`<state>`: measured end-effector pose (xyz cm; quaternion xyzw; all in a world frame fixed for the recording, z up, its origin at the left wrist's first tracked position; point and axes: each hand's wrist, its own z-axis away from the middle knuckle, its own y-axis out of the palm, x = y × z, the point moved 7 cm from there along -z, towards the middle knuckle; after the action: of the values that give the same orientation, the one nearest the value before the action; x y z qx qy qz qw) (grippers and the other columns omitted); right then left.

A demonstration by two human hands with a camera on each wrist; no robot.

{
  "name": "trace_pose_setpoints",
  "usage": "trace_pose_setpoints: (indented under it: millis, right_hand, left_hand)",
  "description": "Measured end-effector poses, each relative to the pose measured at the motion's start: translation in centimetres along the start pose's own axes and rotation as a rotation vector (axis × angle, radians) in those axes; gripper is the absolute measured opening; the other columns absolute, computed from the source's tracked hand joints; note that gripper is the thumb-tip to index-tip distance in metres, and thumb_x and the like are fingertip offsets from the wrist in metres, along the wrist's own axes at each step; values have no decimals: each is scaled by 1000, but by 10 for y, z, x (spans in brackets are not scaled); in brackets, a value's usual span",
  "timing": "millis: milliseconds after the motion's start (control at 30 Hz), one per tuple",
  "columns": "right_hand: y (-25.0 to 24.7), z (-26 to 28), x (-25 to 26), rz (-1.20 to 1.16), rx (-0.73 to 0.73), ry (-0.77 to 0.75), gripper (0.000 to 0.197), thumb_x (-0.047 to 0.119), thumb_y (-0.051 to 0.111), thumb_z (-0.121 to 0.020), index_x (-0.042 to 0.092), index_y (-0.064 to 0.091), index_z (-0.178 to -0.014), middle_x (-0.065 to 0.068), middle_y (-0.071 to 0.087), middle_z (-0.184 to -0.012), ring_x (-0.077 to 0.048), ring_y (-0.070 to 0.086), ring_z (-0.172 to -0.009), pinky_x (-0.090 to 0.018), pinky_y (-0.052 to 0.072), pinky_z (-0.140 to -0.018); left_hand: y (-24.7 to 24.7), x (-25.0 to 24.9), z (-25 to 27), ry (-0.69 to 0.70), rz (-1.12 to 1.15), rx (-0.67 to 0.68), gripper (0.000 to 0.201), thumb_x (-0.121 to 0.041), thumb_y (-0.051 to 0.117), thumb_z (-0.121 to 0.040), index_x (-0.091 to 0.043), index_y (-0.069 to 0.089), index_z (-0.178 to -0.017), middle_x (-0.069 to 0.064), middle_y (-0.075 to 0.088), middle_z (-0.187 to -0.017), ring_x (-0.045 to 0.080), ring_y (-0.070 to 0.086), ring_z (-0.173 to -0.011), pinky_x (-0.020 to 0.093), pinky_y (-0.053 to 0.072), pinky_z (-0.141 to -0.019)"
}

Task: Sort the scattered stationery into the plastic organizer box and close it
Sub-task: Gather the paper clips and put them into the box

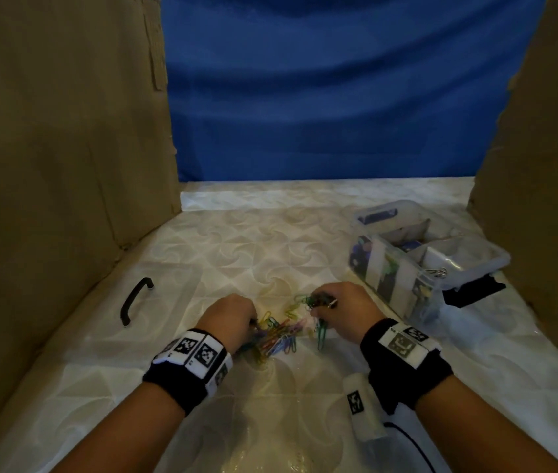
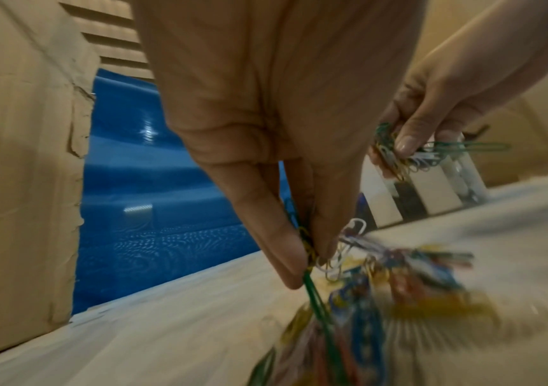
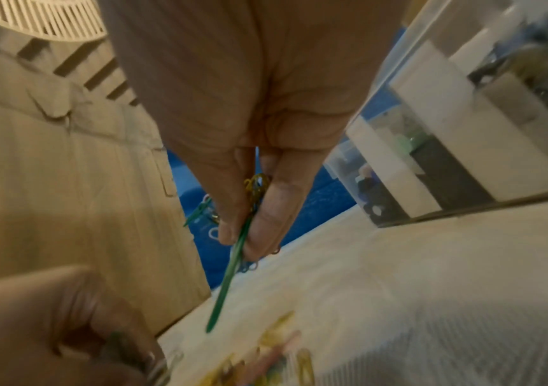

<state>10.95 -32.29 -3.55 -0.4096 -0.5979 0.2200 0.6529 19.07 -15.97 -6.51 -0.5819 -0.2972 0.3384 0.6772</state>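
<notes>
Head view: my left hand (image 1: 228,315) and my right hand (image 1: 344,308) work at either edge of the heap of coloured paper clips (image 1: 279,334) on the white tablecloth (image 1: 236,233), so that clips can be gathered from both sides at once. The organizer box (image 1: 424,261) stands open just beyond my right hand, near enough, I judge, for a short carry; some of its compartments already hold stationery. A see-through lid with a black handle (image 1: 136,300) lies flat, well apart to the left, out of the way until closing. Left wrist view: my thumb and fingers (image 2: 279,248) are pinched on several clips at the heap's edge, a long green clip (image 2: 315,300) hanging below the pinch; beyond, my right hand (image 2: 431,109) grips its own bunch. Right wrist view: my fingers (image 3: 272,209) are curled tight round a small bunch, a green clip (image 3: 229,274) dangling free, held above the cloth beside the box wall (image 3: 447,130). Sorting is unfinished: loose clips remain and the box is not yet closed.
</notes>
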Motion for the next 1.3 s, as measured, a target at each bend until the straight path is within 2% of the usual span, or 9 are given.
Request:
trace_pose_setpoints:
  millis: [133,267,533,667,800,967,1067,1167,1300]
  right_hand:
    - [-43,4,-3,-163,-77,9,19,13,70,-83,8,71,-101,-11,71,-94,-26,67,-88,-42,56,-85]
    - [-115,-2,-24,-144,-250,41,17,9,69,-83,8,72,-99,-8,71,-90,-22,66,-85,-32,53,-81]
    - [-218,-22,-110,215,-530,250,25,5,68,-84,-2,69,-108,-25,68,-109,-38,62,-105,-41,47,-97]
    - [-210,-32,-130,446,-442,325,22,3,58,-89,-2,68,-107,-29,66,-109,-41,61,-102,-41,48,-89]
    - [-191,-39,-145,548,-199,445,23,10,56,-90,2,68,-108,-22,65,-112,-37,62,-105,-40,49,-91]
    - [-178,-60,-172,568,-17,500,33,38,63,-76,11,70,-92,-10,63,-84,-31,66,-83,-42,53,-86]
    - [-183,-41,-143,534,18,494,36,38,57,-87,9,70,-106,-15,67,-108,-33,63,-102,-38,49,-94]
    - [-195,-28,-150,465,-247,490,32,15,51,-91,9,63,-120,-19,57,-128,-35,52,-118,-40,41,-100]
    - [-180,-7,-192,147,-497,516,45,14,40,-93,11,44,-138,-21,39,-144,-39,38,-130,-45,32,-110]
  left_hand:
    - [-12,0,-1,34,63,-81,22,-24,58,-88,-15,74,-98,8,72,-101,25,67,-94,29,52,-82]
    - [-18,-1,-1,29,127,-130,21,-25,60,-88,-20,75,-101,4,72,-104,23,66,-97,29,52,-85]
    - [-15,-8,0,17,276,-98,21,-24,62,-87,-17,75,-102,5,72,-102,22,66,-96,28,52,-84]
    - [-14,-7,0,1,378,-75,17,-24,65,-85,-14,77,-92,6,74,-92,20,68,-87,31,55,-80]
    - [-17,-3,1,-19,472,-94,14,-21,67,-85,-15,78,-91,4,75,-87,18,68,-83,22,49,-72]
    - [-20,-4,1,-13,533,-89,15,-20,67,-85,-14,77,-94,5,75,-87,18,68,-85,25,49,-75]
    - [-21,-3,1,-2,563,-101,14,-20,68,-85,-12,78,-92,6,75,-85,19,69,-83,28,51,-77]
    - [-20,-3,2,13,599,-85,14,-21,70,-84,-9,77,-83,11,74,-80,22,69,-78,31,52,-73]
    - [-35,-23,-7,78,626,-46,17,-23,71,-82,-7,75,-78,17,72,-78,27,68,-74,33,52,-69]
